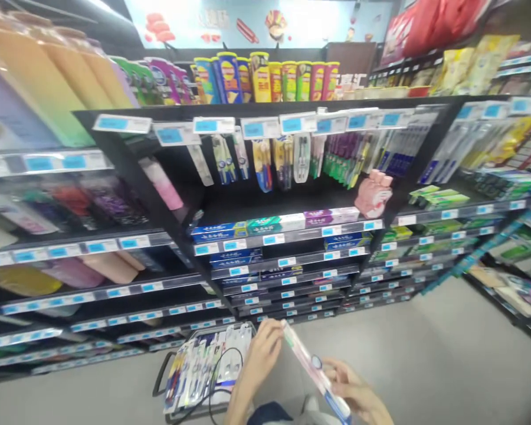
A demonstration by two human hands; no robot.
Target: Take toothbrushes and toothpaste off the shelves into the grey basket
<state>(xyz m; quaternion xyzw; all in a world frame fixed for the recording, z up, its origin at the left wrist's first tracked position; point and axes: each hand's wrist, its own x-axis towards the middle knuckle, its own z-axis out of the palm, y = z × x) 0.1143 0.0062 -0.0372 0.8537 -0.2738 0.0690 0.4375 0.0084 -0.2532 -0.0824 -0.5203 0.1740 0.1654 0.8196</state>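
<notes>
A long, narrow toothbrush pack [301, 354], white and pink with a blue lower end, slants across the space between my hands. My right hand [351, 386] grips it near the lower end, fingers closed around its edge. At the upper end, the curled fingers of my left hand [265, 345] pinch the tip. Beside my left forearm on the floor stands a shopping basket [159, 378] filled with several packaged toothbrushes [199, 366]. A dark cable [211, 389] loops over them.
Ahead is a dark shelf unit [358, 106] with hanging toothbrush packs [263, 162], toothpaste boxes [277, 223] and pink bottles [374, 193]. Chip cans [261, 77] line its top. Large bottles [48, 77] stand at left. Grey floor [425, 354] stretches to the right, towards another low shelf [504, 295].
</notes>
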